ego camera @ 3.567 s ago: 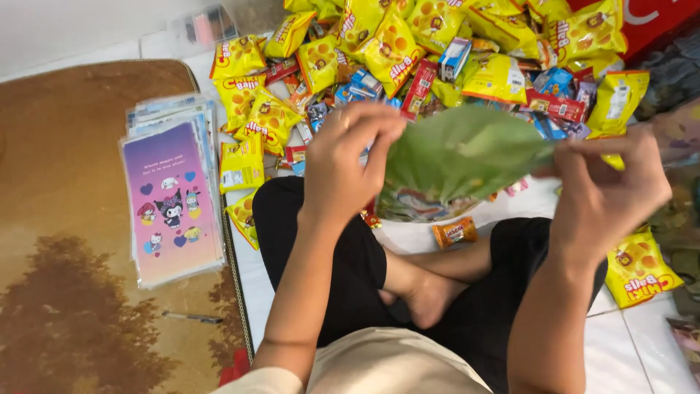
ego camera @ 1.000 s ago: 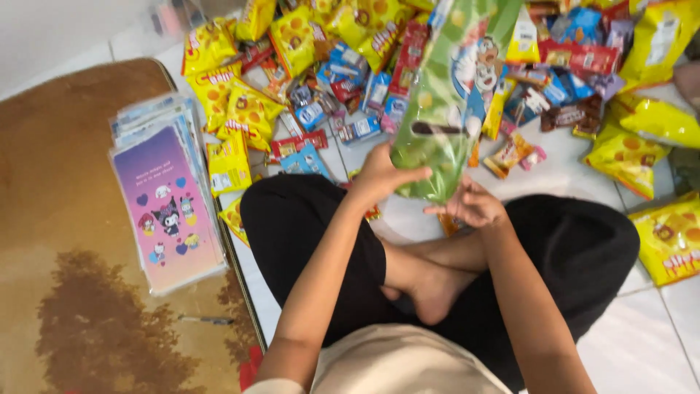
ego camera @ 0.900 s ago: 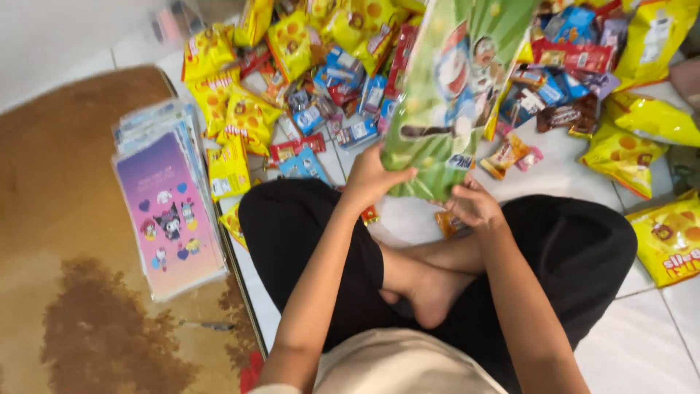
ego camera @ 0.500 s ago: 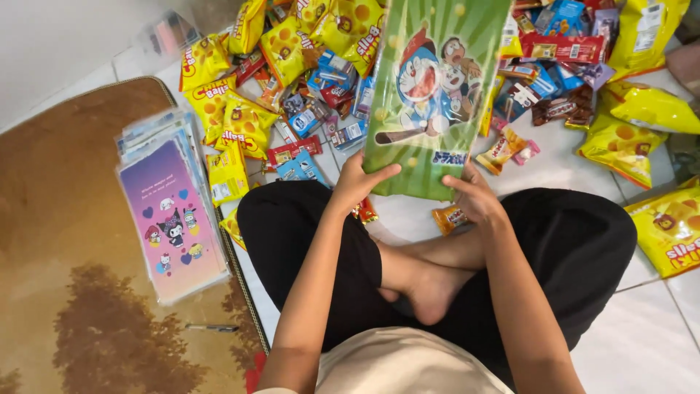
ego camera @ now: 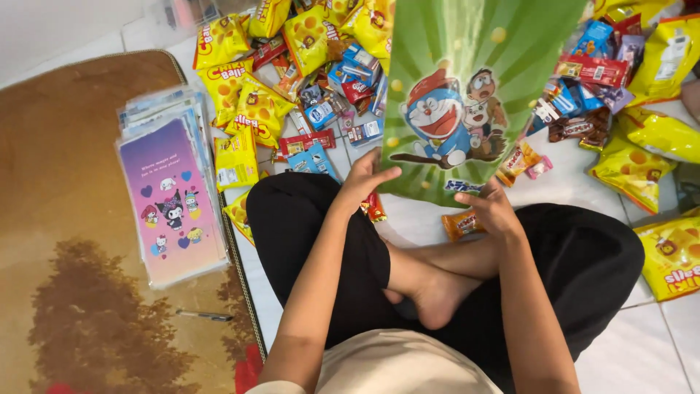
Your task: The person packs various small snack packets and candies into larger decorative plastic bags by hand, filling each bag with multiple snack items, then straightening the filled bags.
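Observation:
I sit cross-legged on the floor and hold up a flat green plastic bag (ego camera: 467,87) printed with cartoon characters. My left hand (ego camera: 364,179) grips its lower left corner. At the lower right corner my right hand (ego camera: 494,208) pinches the bottom edge. The bag stands upright in front of me and hides part of the snack pile behind it. An orange snack packet (ego camera: 461,224) lies on the tiles just below my right hand.
A heap of yellow snack bags (ego camera: 251,109) and small red and blue packets (ego camera: 321,117) covers the white tiles ahead. A stack of flat pink cartoon bags (ego camera: 171,190) lies on the brown rug (ego camera: 65,255) at left, a pen (ego camera: 200,316) below it.
The green bag went from bunched and sideways between my hands to flat and upright. Both hands shifted to its bottom corners, and it now sits closer to the camera.

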